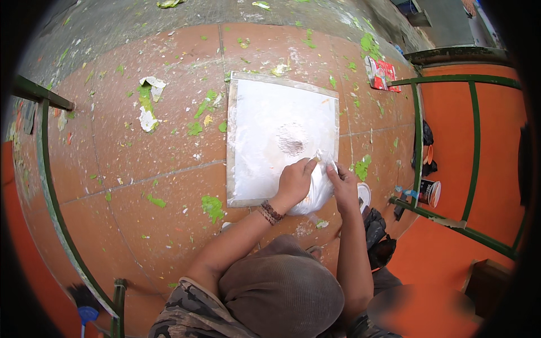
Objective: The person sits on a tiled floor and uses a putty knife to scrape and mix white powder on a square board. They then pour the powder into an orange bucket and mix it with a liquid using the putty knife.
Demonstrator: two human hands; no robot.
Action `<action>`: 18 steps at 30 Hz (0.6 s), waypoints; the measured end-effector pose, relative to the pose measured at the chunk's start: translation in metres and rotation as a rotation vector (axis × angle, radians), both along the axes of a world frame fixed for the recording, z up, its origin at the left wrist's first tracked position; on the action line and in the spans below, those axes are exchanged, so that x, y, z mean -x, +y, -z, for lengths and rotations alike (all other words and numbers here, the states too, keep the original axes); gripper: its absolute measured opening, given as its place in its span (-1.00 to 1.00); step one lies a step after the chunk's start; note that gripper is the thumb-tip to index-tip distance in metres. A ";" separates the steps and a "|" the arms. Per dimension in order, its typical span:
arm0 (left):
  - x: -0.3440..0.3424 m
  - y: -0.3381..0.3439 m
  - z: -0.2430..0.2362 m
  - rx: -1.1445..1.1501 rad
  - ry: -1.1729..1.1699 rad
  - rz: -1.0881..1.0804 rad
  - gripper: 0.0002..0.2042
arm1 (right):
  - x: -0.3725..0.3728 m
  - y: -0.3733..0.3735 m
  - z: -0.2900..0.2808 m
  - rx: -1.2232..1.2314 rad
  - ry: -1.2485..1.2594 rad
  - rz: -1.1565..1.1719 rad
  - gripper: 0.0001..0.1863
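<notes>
A square white board [259, 112] with a grey-taped border lies on the tiled floor, a dark powdery patch [291, 139] near its middle. At its lower right, a white plastic bag [313, 200] bulges below my hands. My left hand [292, 183] is closed on the bag's gathered top, fingertips near the crumpled tip. On the other side, my right hand [342, 185] pinches the bag's edge between thumb and fingers. The bag's contents cannot be made out.
Green metal frames [45, 152] stand at left and right [474, 152]. Paint flakes [213, 208] litter the tiles. A red-and-white package [383, 73], a white round container [364, 196], black bags [376, 231] and a bucket [429, 192] lie rightward. A blue broom [88, 314] is at lower left.
</notes>
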State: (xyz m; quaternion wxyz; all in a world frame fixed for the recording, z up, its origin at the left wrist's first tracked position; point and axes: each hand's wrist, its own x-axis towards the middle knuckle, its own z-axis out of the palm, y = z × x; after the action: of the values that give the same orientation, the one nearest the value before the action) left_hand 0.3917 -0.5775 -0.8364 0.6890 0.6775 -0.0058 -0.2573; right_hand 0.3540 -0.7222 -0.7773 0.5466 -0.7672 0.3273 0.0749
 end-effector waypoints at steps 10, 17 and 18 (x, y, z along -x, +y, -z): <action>0.000 -0.006 0.008 0.070 0.077 -0.055 -0.57 | -0.015 0.015 -0.003 0.163 0.081 -0.154 -0.61; -0.007 -0.006 0.009 0.124 0.175 -0.088 -0.59 | -0.031 0.016 -0.003 0.282 0.124 -0.233 -0.64; -0.008 -0.007 0.010 0.124 0.181 -0.088 -0.59 | -0.032 0.017 -0.003 0.294 0.130 -0.231 -0.64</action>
State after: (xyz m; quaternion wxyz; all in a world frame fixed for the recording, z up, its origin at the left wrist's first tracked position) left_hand 0.3994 -0.5843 -0.8468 0.7378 0.6073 0.0705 -0.2862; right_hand 0.3856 -0.7055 -0.7740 0.3943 -0.8646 0.2792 0.1378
